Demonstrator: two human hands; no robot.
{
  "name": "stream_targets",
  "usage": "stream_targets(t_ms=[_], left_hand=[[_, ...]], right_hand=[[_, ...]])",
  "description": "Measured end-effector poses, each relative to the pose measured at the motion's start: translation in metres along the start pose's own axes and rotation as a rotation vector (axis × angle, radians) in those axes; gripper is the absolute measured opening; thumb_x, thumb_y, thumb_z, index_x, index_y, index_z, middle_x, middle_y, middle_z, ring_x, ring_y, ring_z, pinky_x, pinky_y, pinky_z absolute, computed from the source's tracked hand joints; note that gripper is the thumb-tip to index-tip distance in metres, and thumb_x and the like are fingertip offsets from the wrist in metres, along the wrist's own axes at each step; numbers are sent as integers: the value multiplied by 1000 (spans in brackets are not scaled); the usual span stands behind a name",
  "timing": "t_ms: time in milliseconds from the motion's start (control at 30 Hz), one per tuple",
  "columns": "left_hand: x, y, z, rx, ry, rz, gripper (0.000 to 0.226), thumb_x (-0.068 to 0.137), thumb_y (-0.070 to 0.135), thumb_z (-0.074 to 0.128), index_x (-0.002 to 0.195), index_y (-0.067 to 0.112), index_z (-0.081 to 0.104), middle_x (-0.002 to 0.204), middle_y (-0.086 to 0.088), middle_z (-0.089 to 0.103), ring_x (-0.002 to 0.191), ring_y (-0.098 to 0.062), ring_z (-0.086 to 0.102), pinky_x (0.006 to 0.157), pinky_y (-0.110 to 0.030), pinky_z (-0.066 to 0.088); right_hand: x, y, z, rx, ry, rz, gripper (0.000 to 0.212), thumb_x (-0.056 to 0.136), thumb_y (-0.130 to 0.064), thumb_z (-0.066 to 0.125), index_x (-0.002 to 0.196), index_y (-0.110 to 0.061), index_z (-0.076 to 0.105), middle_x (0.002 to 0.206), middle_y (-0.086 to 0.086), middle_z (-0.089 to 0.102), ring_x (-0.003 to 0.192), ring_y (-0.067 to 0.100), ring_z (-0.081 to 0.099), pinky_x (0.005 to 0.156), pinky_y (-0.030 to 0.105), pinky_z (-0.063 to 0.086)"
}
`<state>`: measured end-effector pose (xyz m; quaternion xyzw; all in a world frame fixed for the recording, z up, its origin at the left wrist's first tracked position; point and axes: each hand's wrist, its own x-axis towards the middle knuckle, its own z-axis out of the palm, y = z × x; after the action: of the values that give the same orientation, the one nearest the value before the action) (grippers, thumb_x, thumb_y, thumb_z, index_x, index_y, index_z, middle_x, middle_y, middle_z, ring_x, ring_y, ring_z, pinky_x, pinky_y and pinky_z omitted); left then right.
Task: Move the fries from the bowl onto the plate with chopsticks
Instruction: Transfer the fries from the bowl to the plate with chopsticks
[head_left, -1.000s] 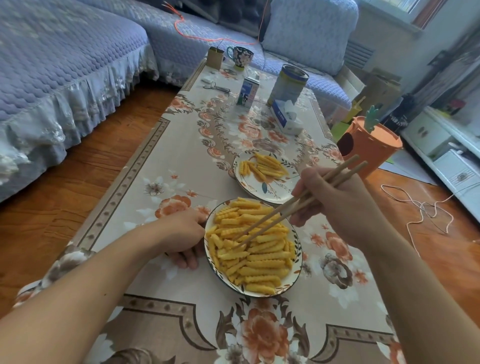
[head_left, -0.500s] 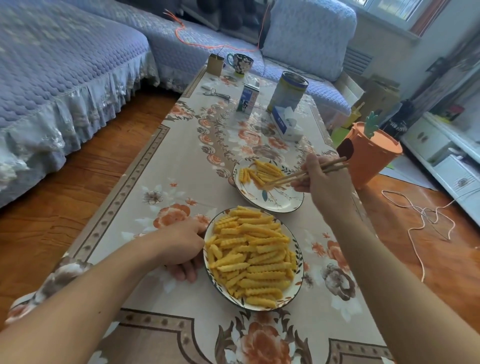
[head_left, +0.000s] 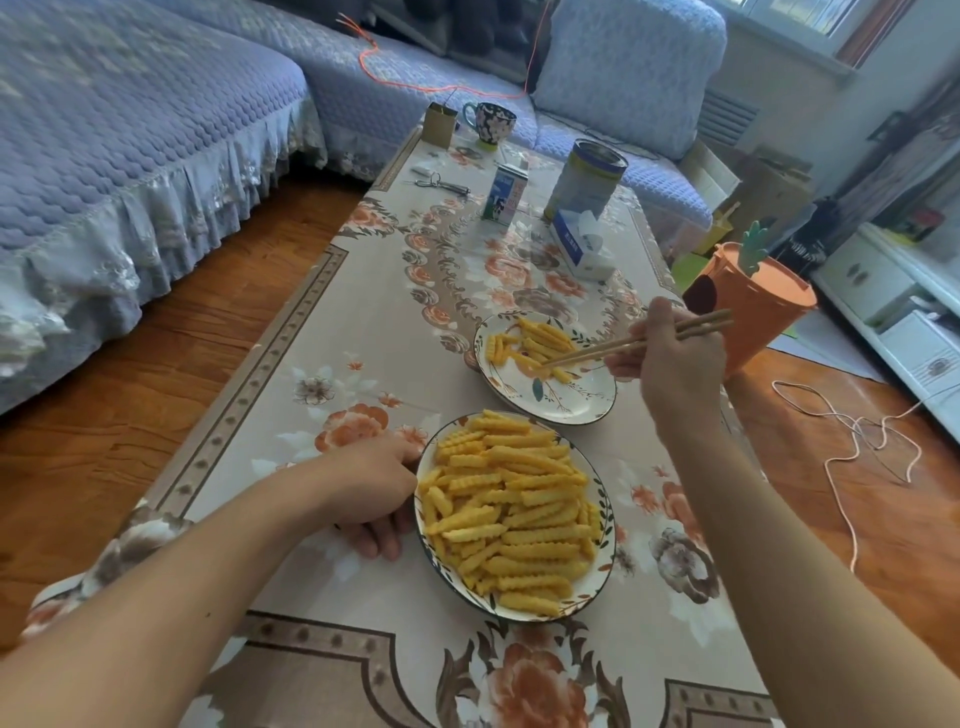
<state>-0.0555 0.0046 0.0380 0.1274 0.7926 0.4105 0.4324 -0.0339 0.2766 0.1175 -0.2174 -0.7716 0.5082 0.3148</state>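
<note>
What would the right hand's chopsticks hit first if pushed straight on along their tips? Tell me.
Most likely the fries on the plate: the chopsticks in the right hand point left and down at them, tips about there. Depth is unclear.

Crinkle fries (head_left: 511, 512) heaped in bowl (head_left: 607, 558), few on plate (head_left: 571, 402), chopsticks (head_left: 623, 344) tips over plate

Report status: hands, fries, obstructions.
Right hand holds chopsticks, tips over plate. Left hand steadies bowl, fries piled. Path clear.
</note>
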Motion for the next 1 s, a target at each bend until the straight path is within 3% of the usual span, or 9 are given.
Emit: stream_targets(t_ms=[133,233,433,667,900,1000], left_hand=[[0,-1,0,5,8,-3,20,97,28,58,113,23,69,82,-12,71,61,-25,73,63,-40,64],[0,0,1,8,10,-1,20,96,30,60,112,24,70,82,-11,70,61,-25,73,61,-39,64],[-3,-1,3,18,24,14,18,96,29,61,110,24,70,82,-12,71,61,-24,73,59,-36,62],[-1,-2,3,15,23,8,18,97,25,58,111,23,69,83,-12,72,62,-25,74,59,-36,62],[4,-4,3,26,23,-3,22,98,21,52,115,21,67,86,-12,72,61,-25,74,58,-37,62],[7,-6,3,28,32,-13,27,98,16,45,116,20,65,88,-14,72,63,-27,75,58,-39,62]], right_hand=[[-31,-40,-35,171,-202,27,41,105,-32,50,81,-2,65,63,14,70,55,30,70,58,39,64],[-59,-54,-48,127,-403,50,46,97,-38,51,83,4,64,64,21,68,57,38,69,58,42,63],[-86,-58,-48,-21,-508,0,38,100,-24,52,85,8,65,62,18,69,54,34,70,55,37,63],[-59,-58,-55,45,-270,-18,33,103,-25,52,89,0,67,67,14,71,59,32,72,58,37,64],[-14,-13,-4,7,-82,59,33,105,-29,57,88,-3,69,77,23,73,61,26,74,62,35,65],[-3,-2,20,32,-5,77,35,103,-32,59,85,-5,68,70,18,73,63,29,75,65,39,64]])
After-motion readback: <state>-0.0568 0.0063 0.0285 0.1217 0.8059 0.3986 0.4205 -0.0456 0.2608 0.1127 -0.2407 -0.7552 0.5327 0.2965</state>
